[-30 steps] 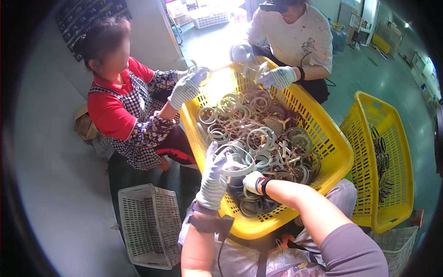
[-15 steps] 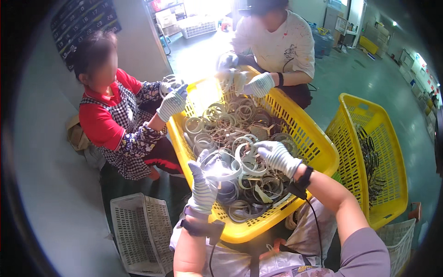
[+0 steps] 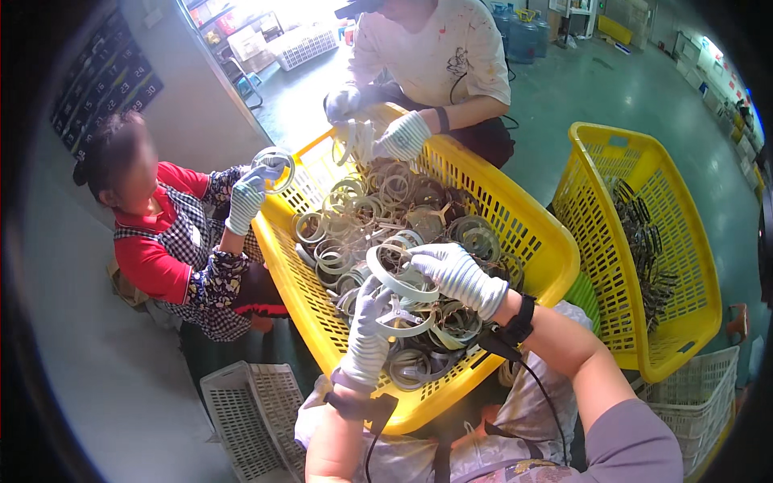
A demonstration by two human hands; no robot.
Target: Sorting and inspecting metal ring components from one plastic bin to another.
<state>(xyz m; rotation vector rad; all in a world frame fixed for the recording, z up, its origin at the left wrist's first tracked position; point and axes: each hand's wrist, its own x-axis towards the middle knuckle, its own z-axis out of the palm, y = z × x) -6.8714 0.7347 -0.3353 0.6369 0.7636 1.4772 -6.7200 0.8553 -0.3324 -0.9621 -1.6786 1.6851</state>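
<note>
A large yellow plastic crate [image 3: 531, 233] in front of me holds several pale plastic rings [image 3: 378, 201]. My left hand [image 3: 369, 334], in a white knit glove, grips a stack of rings [image 3: 407, 320] at the crate's near side. My right hand [image 3: 455, 274], also gloved, holds a single pale ring [image 3: 394, 278] just above that stack. Both hands are close together over the near part of the pile.
A seated person in red [image 3: 169, 249] at the left lifts a ring with a gloved hand [image 3: 245, 197]. Another person in white [image 3: 427, 56] works at the crate's far end. A second yellow crate [image 3: 636, 241] stands at the right, white baskets [image 3: 250, 419] below.
My right hand has moved left with a ring toward the stack in my left hand. The person at the left has raised a ring higher.
</note>
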